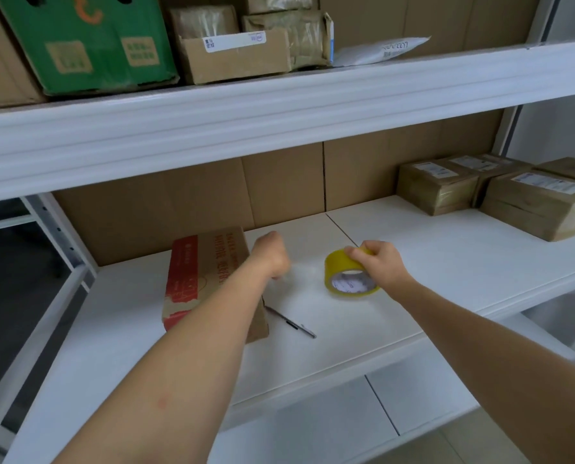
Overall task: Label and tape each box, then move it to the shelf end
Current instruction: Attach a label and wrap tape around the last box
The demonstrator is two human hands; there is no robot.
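Tape first: my right hand [378,262] grips the yellow roll of clear packing tape [348,274] from above, fingers curled over its rim, roll tilted with the white core facing me so the free end can peel off toward the box. Left hand [272,254] sits between box and roll, fingers curled under and away from the camera; looks like a loose fist or a pinch on the tape end, can't tell which, no strip visible. The brown cardboard box with the red printed panel [209,279] lies flat on the white middle shelf board [413,296], left side, close against the cardboard backing, my left forearm crossing its near corner. Dark slim pen [291,322] lies on the board just beside the box's front corner, parked within reach for labelling. Taped, labelled brown parcels [500,192] are grouped at the right end of the same shelf, well apart from this box, so I judge that's the drop zone. I see no white label on this box from here, so both label and tape look pending
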